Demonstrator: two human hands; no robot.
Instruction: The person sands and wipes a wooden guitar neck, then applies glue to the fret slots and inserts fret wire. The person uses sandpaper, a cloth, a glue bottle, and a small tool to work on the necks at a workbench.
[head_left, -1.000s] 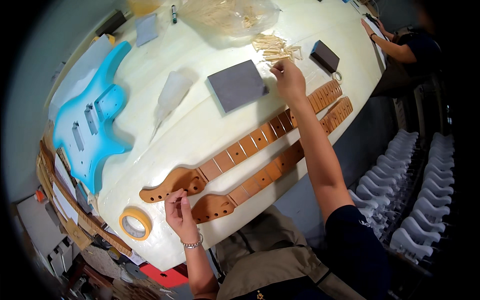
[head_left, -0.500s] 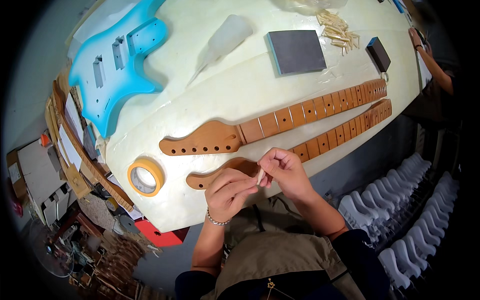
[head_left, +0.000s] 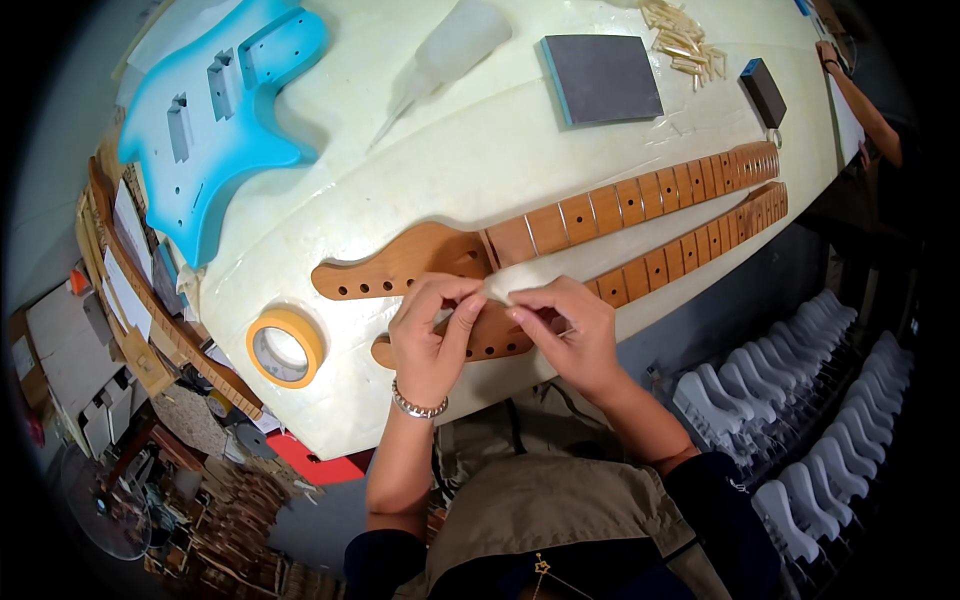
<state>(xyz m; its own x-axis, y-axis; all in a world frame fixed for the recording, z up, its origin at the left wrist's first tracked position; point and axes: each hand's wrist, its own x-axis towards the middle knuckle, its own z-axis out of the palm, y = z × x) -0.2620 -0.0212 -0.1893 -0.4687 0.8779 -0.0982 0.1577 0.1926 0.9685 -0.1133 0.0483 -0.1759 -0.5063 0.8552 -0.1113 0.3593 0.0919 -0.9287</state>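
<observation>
My left hand [head_left: 430, 335] and my right hand [head_left: 570, 335] meet over the guitar necks, fingers pinched. Between their fingertips is a small pale piece [head_left: 508, 281], blurred, so its exact kind does not show. Just beyond my hands lies a brown fretted guitar neck [head_left: 600, 212], its headstock pointing left. A second guitar neck [head_left: 690, 255] lies nearer to me, its headstock partly hidden under my hands. On my left wrist is a metal bracelet [head_left: 417, 404].
Left on the pale table [head_left: 330, 420] are a blue-and-white guitar body [head_left: 215, 130] and a yellow tape roll [head_left: 285, 347]. Farther off lie a squeeze bottle [head_left: 455, 45], dark sanding blocks [head_left: 603, 80] and cream strips [head_left: 683, 40]. A person's arm [head_left: 865, 105] reaches in at far right.
Both hands have moved away from me, toward the farther neck. The small pale piece has risen with them between the fingertips. The whole view has shifted slightly.
</observation>
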